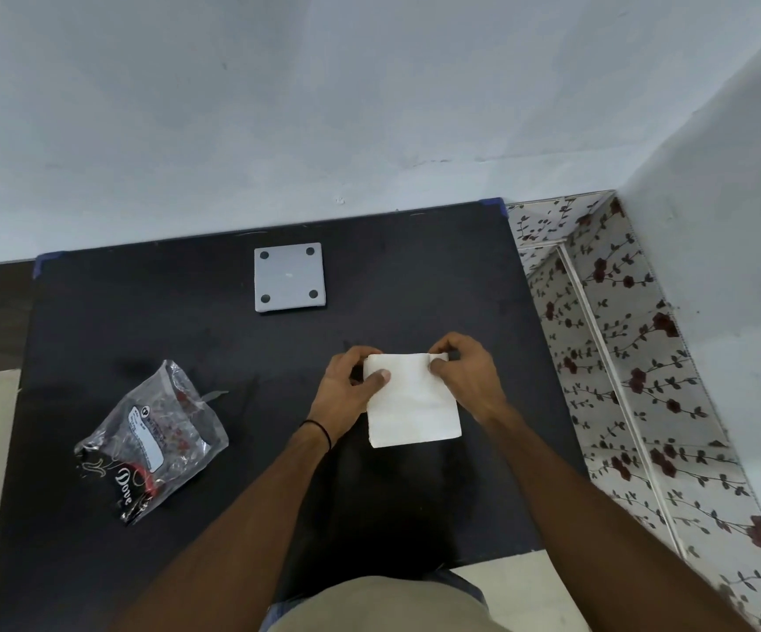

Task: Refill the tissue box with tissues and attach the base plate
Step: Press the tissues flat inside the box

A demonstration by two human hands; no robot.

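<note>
Tissues [413,403], pinched at their far corners by left hand [346,390] and right hand [465,371], should stay squared for loading.

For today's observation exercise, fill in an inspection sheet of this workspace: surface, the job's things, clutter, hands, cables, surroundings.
Surface: black mat with blue taped corners, lying on a pale floor.
Job's things: white tissue stack held near the mat's middle; grey base plate with four dark round spots at its corners lies flat at the far edge; no tissue box seen.
Clutter: crumpled clear plastic wrapper to the left.
Hands: left hand and right hand both pinch the stack's far edge.
Cables: nothing seen.
Surroundings: plain pale wall; floral-patterned panel on the right.
</note>
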